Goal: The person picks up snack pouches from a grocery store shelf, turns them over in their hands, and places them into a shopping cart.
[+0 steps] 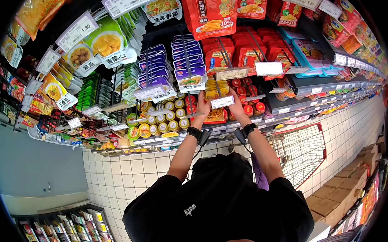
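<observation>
My left hand (203,106) and my right hand (236,106) reach into the shelf, one on either side of a row of yellow packets (216,89) hanging on a hook. Both hands close in on the sides of these packets, and some fingertips are hidden among the goods. A white price tag (222,102) sticks out between the hands, in front of the packets. Below it lies a red and yellow packet (215,117). Jars with red lids (248,109) stand beside my right hand, and jars with pale lids (170,115) stand left of my left hand.
Purple packets (188,66) and red packets (214,57) hang above on hooks with protruding tags. A wire shopping cart (301,149) stands on the tiled floor (113,173) at right. Cardboard boxes (342,188) line the far right. A grey door panel (38,157) is at left.
</observation>
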Tool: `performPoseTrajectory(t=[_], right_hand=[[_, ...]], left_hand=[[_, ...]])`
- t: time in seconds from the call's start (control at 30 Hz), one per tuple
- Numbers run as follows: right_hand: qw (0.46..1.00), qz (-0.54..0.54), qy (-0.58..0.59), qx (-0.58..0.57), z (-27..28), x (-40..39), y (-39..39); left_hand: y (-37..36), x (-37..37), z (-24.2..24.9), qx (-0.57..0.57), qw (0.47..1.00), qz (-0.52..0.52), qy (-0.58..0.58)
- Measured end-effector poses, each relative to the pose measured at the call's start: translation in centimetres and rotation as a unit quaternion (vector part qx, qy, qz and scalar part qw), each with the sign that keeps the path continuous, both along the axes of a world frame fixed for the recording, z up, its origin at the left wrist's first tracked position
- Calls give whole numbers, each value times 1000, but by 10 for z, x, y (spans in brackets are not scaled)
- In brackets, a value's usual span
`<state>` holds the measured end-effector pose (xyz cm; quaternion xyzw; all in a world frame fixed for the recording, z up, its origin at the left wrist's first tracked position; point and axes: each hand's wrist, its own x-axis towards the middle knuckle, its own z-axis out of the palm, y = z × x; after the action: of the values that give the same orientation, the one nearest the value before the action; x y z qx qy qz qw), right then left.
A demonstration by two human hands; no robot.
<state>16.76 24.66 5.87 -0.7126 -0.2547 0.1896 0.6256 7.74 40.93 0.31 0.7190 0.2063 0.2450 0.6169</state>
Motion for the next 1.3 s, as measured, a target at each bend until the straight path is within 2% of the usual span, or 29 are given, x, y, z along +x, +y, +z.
performPoseTrajectory(t=[0.07, 0.2, 0.3, 0.37, 0.47, 0.57, 0.63, 0.73, 0.8, 0.83, 0.9, 0.93, 1.03, 1.1, 1.17, 1.23, 1.3], right_hand=[[997, -12, -1, -71, 12, -11, -1], [997, -4, -11, -75, -14, -5, 3], [998, -24, -42, -34, -24, -9, 4], [998, -34, -50, 18, -28, -14, 3], [999, -39, 20, 15, -12, -30, -4], [998, -35, 54, -20, 40, -51, -11], [997, -61, 36, -19, 21, -50, -7], [993, -110, 13, 26, 6, -48, -5], [988, -152, 2, -29, 4, -45, -9], [988, -152, 2, -29, 6, -45, -10], [987, -142, -7, -78, 8, -43, -15], [989, -137, -20, -54, 4, -43, -15], [989, -146, -33, -4, 0, -45, -17], [988, -153, -14, -11, -2, -47, -20], [989, -142, 24, 39, -5, -47, -24], [989, -136, 32, 38, -10, -48, -29], [988, -132, 40, 66, -12, -54, -38]], left_hand=[[-1, -2, -2, -3, 1000, -14, -16], [-1, -4, -11, -3, 1000, -16, -1], [-10, -14, -3, 9, 999, -35, -3], [-26, -23, 26, -16, 999, -33, 18], [-37, -32, 39, 11, 999, -35, 23], [-49, -41, 59, 66, 996, -17, 59], [-53, -42, 61, 47, 997, -24, 57], [-55, -42, 56, 78, 995, 13, 63], [-53, -46, 55, -9, 993, 5, 118], [-55, -46, 55, -9, 993, 5, 118], [-60, -46, 57, 82, 990, 93, 71], [-61, -47, 59, 82, 990, 92, 72], [-63, -50, 60, 63, 992, 89, 69], [-59, -54, 57, 25, 995, 62, 67], [-58, -58, 50, 10, 997, 54, 53], [-60, -64, 56, -75, 997, 9, 28], [-63, -72, 59, -80, 996, 1, 25]])
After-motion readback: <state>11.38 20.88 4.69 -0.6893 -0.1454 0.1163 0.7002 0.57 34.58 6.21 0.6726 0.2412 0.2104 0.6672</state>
